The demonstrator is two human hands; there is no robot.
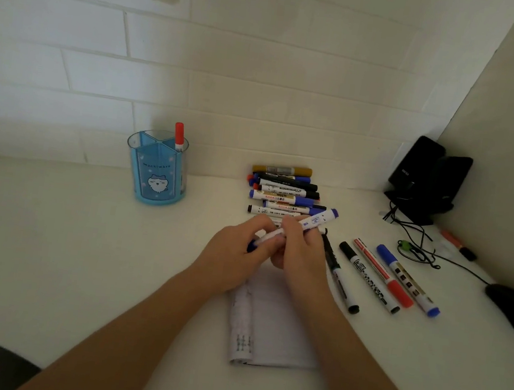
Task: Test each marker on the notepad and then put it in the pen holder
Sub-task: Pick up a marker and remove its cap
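Marker (314, 221) | gripped by left hand (238, 254) and right hand (302, 249) | above notepad (275, 323)

Notepad (275, 323) top beneath both hands.

The pen holder (156, 171) at far left is glossy, translucent blue plastic. The markers (283, 191) have smooth plastic barrels. The notepad (278, 330) is matt paper on a smooth, matt counter (80, 254).
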